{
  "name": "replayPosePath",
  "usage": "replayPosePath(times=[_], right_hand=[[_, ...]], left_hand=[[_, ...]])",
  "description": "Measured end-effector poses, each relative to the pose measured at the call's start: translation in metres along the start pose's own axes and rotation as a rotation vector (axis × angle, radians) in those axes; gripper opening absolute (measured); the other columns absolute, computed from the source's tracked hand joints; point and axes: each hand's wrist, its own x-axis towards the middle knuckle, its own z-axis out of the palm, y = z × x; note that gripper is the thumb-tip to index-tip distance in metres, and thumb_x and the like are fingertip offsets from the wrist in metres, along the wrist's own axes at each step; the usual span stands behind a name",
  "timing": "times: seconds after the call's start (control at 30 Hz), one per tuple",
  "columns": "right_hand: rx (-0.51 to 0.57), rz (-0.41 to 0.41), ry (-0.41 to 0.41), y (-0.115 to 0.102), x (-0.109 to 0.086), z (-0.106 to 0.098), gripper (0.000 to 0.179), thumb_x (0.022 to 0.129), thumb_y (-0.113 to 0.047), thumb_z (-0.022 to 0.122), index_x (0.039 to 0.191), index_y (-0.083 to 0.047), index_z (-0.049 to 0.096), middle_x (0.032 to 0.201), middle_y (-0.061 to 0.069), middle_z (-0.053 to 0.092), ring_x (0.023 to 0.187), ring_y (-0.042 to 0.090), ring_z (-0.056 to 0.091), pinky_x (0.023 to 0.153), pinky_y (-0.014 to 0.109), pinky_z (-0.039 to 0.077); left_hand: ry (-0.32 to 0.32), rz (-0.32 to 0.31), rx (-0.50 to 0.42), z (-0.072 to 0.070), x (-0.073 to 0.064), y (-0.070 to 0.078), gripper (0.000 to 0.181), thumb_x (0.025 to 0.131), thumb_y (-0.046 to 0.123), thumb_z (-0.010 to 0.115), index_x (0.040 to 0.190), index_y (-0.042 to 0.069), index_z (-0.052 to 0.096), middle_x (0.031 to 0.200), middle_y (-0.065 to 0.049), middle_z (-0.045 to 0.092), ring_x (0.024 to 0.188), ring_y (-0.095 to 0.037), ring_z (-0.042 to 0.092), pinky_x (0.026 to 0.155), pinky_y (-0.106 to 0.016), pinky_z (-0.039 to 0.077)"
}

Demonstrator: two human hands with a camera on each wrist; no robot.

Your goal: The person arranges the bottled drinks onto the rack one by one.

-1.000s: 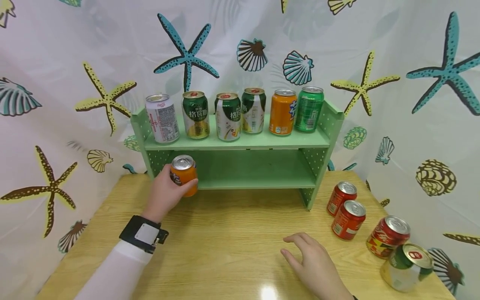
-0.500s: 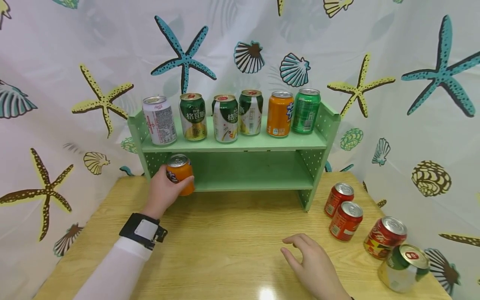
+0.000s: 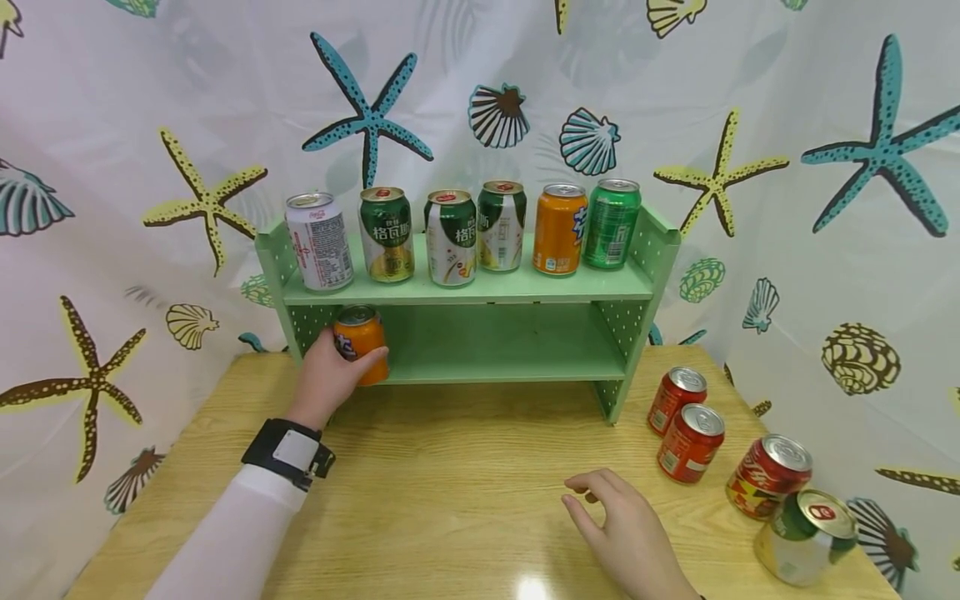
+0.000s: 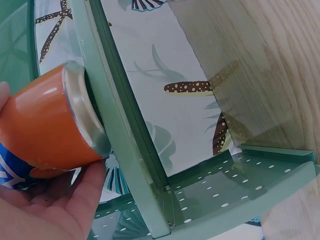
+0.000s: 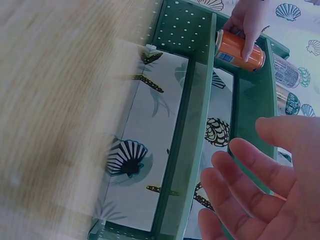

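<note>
My left hand (image 3: 327, 372) grips an orange soda can (image 3: 365, 343) at the left end of the green shelf's lower board (image 3: 510, 367). In the left wrist view the can (image 4: 50, 122) has its silver base rim right at the board's front edge (image 4: 107, 100), with fingers wrapped around its side. Its upper end sits below the top board in the head view. My right hand (image 3: 626, 533) hovers over the front right of the table, fingers loosely bent and holding nothing. The right wrist view shows that hand (image 5: 265, 185) with its fingers spread.
Along the top board (image 3: 465, 289) stand a white can (image 3: 321, 243), several green-and-white cans, another orange can (image 3: 559, 231) and a green can (image 3: 613, 225). On the table's right side are red cans (image 3: 692, 443) and a green-and-gold can (image 3: 806, 537). A patterned curtain hangs behind.
My left hand has carried the orange can slightly up and inward at the lower board. The head view has shifted a little. My right hand stays in place.
</note>
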Motion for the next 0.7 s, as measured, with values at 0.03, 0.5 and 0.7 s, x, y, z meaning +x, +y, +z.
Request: replayPosePath(times=[0.03, 0.5, 0.7], right_hand=[[0.0, 0.001, 0.0, 0.0, 0.0, 0.0, 0.016, 0.087, -0.02, 0.084, 0.1, -0.024, 0.075, 0.096, -0.01, 0.071, 0.085, 0.008, 0.064, 0.073, 0.029, 0.055], [0.007, 0.063, -0.068, -0.003, 0.001, -0.001, 0.014, 0.089, -0.022, 0.082, 0.102, -0.023, 0.075, 0.097, -0.01, 0.071, 0.086, 0.009, 0.065, 0.072, 0.028, 0.054], [0.013, 0.065, -0.081, -0.003, 0.001, -0.001, 0.014, 0.09, -0.022, 0.081, 0.102, -0.022, 0.075, 0.099, -0.009, 0.072, 0.087, 0.009, 0.065, 0.073, 0.029, 0.054]], left_hand=[[-0.005, -0.002, -0.003, 0.0, 0.001, 0.0, 0.081, 0.092, 0.049, 0.075, 0.145, 0.0, 0.039, 0.134, -0.024, 0.058, 0.12, -0.041, 0.062, 0.107, -0.056, 0.049], [-0.031, 0.003, -0.018, 0.003, 0.011, -0.005, 0.08, 0.095, 0.048, 0.073, 0.147, 0.0, 0.035, 0.134, -0.024, 0.055, 0.122, -0.041, 0.059, 0.109, -0.056, 0.046], [-0.033, 0.002, -0.003, 0.001, 0.012, -0.003, 0.077, 0.097, 0.044, 0.071, 0.146, -0.003, 0.035, 0.135, -0.026, 0.054, 0.123, -0.043, 0.058, 0.11, -0.057, 0.045]])
